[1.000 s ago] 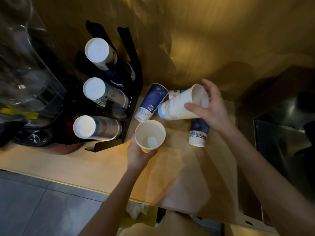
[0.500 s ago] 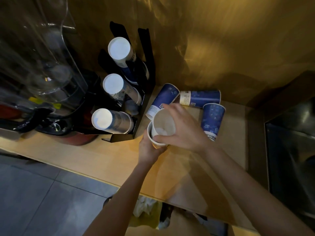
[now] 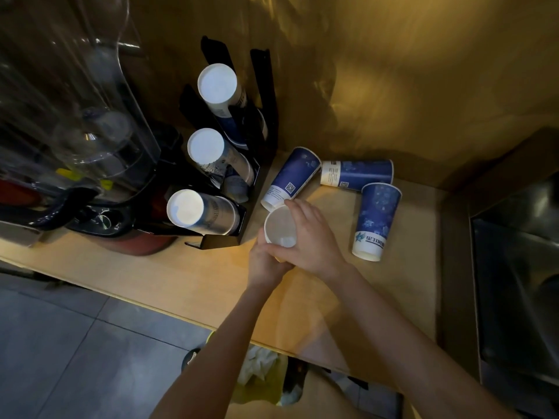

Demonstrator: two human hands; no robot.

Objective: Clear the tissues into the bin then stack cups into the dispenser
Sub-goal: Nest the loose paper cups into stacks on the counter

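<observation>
Both hands hold one white paper cup (image 3: 280,226) with its open mouth up, above the wooden counter (image 3: 157,276). The left hand (image 3: 265,261) grips it from below, and the right hand (image 3: 311,237) closes around its side and rim. Three blue cups (image 3: 376,219) lie on the counter just behind the hands. The black dispenser (image 3: 239,164) stands to the left with three rows of stacked cups. Under the counter edge, white tissues (image 3: 257,362) lie in a yellow bin bag (image 3: 260,391).

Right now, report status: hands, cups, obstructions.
Left hand and right hand both gripping nested cup stack. Three loose cups lying on counter. Dispenser unobstructed.
</observation>
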